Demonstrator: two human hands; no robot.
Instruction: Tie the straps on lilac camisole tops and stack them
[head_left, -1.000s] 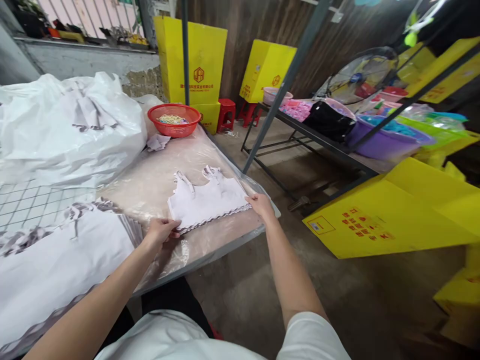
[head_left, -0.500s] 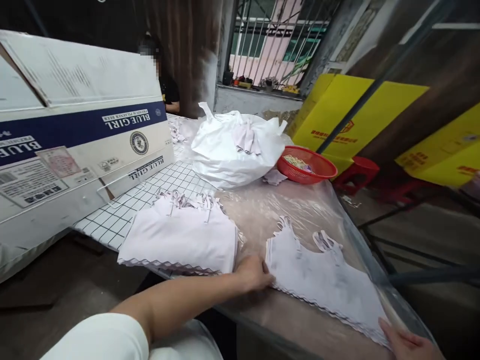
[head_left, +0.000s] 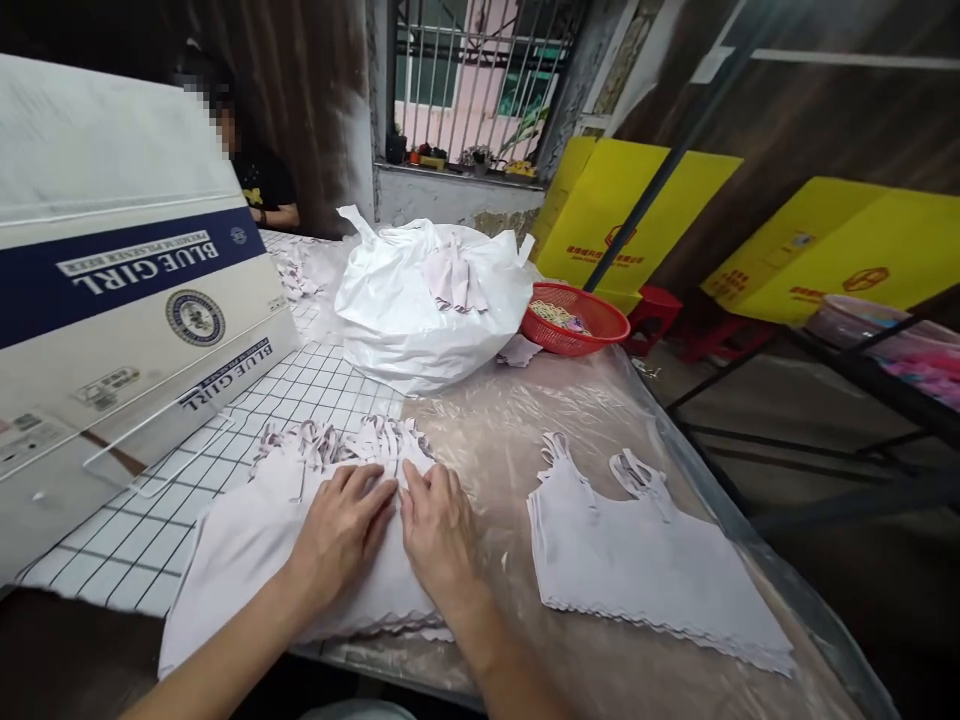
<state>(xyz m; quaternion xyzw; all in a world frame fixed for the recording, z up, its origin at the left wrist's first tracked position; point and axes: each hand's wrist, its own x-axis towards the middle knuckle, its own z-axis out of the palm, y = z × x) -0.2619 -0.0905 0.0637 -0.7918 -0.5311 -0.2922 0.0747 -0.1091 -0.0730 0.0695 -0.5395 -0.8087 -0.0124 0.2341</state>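
Observation:
On the near left of the table lies a thick stack of pale lilac camisole tops [head_left: 247, 545], straps bunched at the far edge. My left hand [head_left: 341, 525] rests on it with curled fingers, pinching the uppermost top near a strap. Close beside it, my right hand [head_left: 439, 530] has its thumb and forefinger at the same strap, also closed on the fabric; the exact grip is partly hidden. A smaller, neat pile of camisole tops [head_left: 637, 550] lies flat to the right, untouched, with its straps pointing away from me.
A white plastic bag [head_left: 420, 340] with a lilac piece on it stands at the back, beside a red basket [head_left: 577, 320]. A large carton [head_left: 135, 270] borders the left. Yellow boxes [head_left: 630, 220] stand beyond the right edge. Another person [head_left: 262, 185] sits behind the carton.
Both hands have left the right-hand pile and moved left onto the larger stack, meeting at a strap. The right pile stays on the table. My view has turned rightward slightly.

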